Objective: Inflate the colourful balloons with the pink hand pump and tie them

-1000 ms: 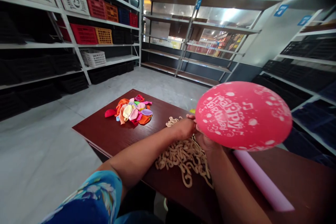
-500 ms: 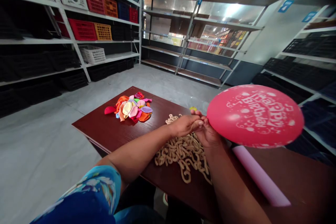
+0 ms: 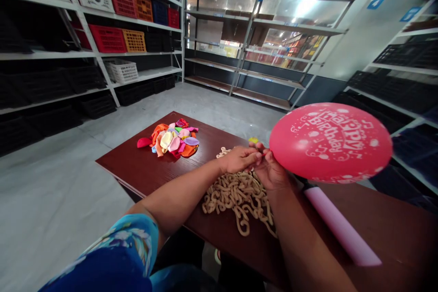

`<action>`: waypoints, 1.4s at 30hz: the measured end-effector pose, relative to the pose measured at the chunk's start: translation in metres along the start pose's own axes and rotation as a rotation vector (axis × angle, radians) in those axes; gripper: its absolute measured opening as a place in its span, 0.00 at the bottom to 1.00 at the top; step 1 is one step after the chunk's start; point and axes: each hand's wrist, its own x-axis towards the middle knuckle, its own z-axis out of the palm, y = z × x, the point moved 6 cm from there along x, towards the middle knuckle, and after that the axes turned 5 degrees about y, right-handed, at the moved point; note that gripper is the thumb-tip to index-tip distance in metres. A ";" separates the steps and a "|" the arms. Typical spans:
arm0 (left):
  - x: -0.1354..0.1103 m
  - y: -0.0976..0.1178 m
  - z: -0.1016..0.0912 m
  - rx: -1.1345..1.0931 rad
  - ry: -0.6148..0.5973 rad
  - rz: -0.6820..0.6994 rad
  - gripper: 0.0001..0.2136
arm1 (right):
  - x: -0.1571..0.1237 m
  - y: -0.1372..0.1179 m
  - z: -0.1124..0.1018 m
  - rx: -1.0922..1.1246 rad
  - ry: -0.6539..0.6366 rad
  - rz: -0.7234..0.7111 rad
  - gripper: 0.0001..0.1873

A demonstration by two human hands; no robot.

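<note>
An inflated red balloon (image 3: pixel 330 143) with white "Happy Birthday" print lies sideways in the air above the table's right half. Its neck points left, pinched in the closed fingers of my right hand (image 3: pixel 272 171). My left hand (image 3: pixel 239 159) meets it there, thumb and fingers closed on the neck's end. Beneath both hands spreads a pile of beige, string-like curled pieces (image 3: pixel 236 194). To the right of my right forearm lies a pink cylinder with a dark tip (image 3: pixel 342 226), which looks like a balloon pump.
Uninflated balloons in many colours (image 3: pixel 171 139) are heaped on the far left of the dark red table (image 3: pixel 137 166). A small yellow piece (image 3: pixel 253 140) lies at the far edge. Shelves with crates (image 3: pixel 107 39) and bare racks (image 3: pixel 239 54) stand around.
The balloon has risen slightly and turned, so its print faces me at another angle. Both hands stay together at its neck, with the left fingers slightly shifted.
</note>
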 end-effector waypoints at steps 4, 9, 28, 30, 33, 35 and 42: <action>0.002 0.003 -0.003 0.332 0.048 0.104 0.16 | 0.003 0.005 -0.004 -0.005 0.069 0.031 0.04; 0.002 0.003 -0.004 0.427 0.108 0.222 0.13 | 0.004 0.005 0.000 -0.080 0.085 0.026 0.06; -0.001 -0.081 -0.087 -0.834 0.966 -0.219 0.08 | 0.000 -0.008 -0.026 -0.908 0.100 0.090 0.11; -0.003 -0.082 -0.089 -0.782 1.001 -0.221 0.08 | 0.001 -0.008 -0.029 -1.065 0.064 0.068 0.11; -0.004 -0.083 -0.089 -0.749 1.023 -0.246 0.09 | 0.004 -0.007 -0.034 -1.316 0.042 -0.027 0.11; -0.004 -0.083 -0.089 -0.739 1.021 -0.245 0.10 | 0.006 -0.002 -0.034 -1.420 -0.005 -0.067 0.10; -0.003 -0.081 -0.088 -0.721 0.999 -0.233 0.09 | 0.005 -0.003 -0.036 -0.972 0.096 0.035 0.09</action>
